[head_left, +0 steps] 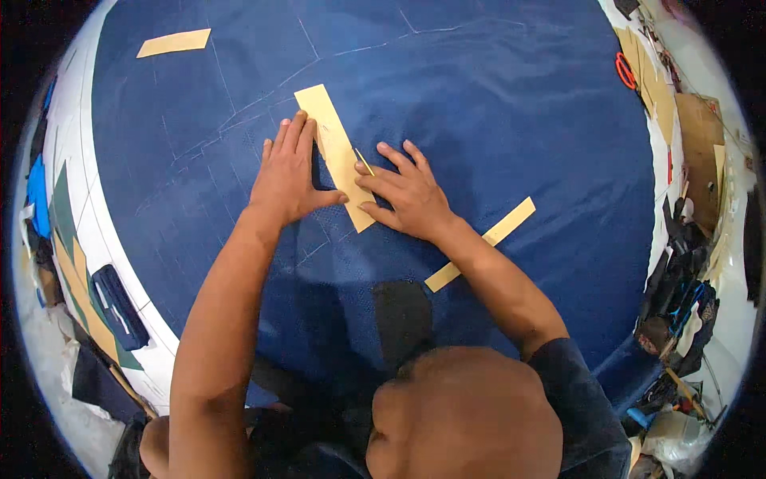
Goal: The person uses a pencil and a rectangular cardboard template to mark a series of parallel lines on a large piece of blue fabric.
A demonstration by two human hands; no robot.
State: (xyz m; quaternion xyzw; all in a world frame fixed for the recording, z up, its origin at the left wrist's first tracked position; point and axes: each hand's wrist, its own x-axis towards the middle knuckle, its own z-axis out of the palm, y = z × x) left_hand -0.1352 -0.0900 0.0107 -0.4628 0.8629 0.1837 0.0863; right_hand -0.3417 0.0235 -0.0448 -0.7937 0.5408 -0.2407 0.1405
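Note:
A pale yellow card strip (pixel 337 152) lies at a slant on dark blue cloth (pixel 495 104), which carries thin white drawn lines. My left hand (pixel 291 174) rests flat by its left edge, fingers stretched forward and thumb on the strip's lower part. At the opposite edge is my right hand (pixel 411 191), its thumb and nearest fingers touching the card and other fingers spread. A thin yellow-and-dark stick (pixel 365 162), pencil-like, stands out from between its fingers; the tip is hidden. A narrower yellow strip (pixel 511 221) passes partly beneath my right forearm.
Another yellow card piece (pixel 174 43) lies at the far left of the cloth. Red-handled scissors (pixel 625 72) sit at the right edge, above cluttered scraps (pixel 678 263). A dark blue case (pixel 120 307) rests on the white left border. One black patch (pixel 402 319) is near me.

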